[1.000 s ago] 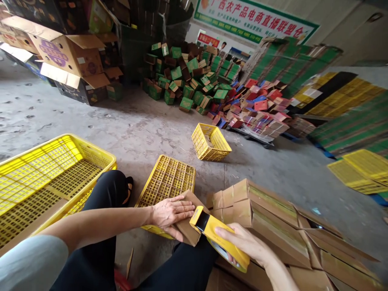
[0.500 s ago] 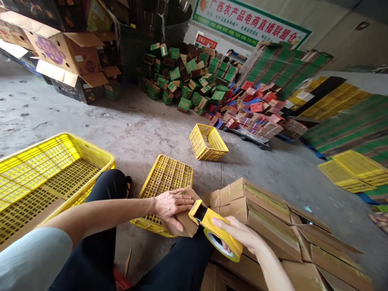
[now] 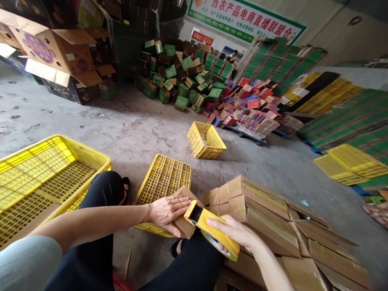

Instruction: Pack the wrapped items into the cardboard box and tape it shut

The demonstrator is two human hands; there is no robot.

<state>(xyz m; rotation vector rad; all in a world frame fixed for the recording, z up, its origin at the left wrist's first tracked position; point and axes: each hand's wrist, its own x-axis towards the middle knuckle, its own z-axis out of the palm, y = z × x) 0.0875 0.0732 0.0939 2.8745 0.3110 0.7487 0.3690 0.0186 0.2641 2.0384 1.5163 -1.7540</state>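
Note:
A small brown cardboard box (image 3: 185, 227) rests over the near end of an upturned yellow crate (image 3: 165, 178), close to my knee. My left hand (image 3: 168, 212) lies flat on top of it with the fingers stretched out. In my right hand (image 3: 232, 232) is a yellow tape dispenser (image 3: 212, 228) with a roll of tape, its head at the box's right edge. Whether tape is stuck to the box there cannot be made out. Folded, taped cardboard boxes (image 3: 273, 218) are stacked just right of the dispenser.
A large yellow crate (image 3: 57, 194) stands at my left with cardboard in it. Further off sits a smaller yellow crate (image 3: 206, 141). Heaps of green boxes (image 3: 182, 81) and red boxes (image 3: 253, 103) lie at the back. Flat yellow crates (image 3: 348, 163) are at the right.
The whole view has shifted slightly. My left hand still lies on the box, and the dispenser stays at its right edge. A shoe now shows beneath the box.

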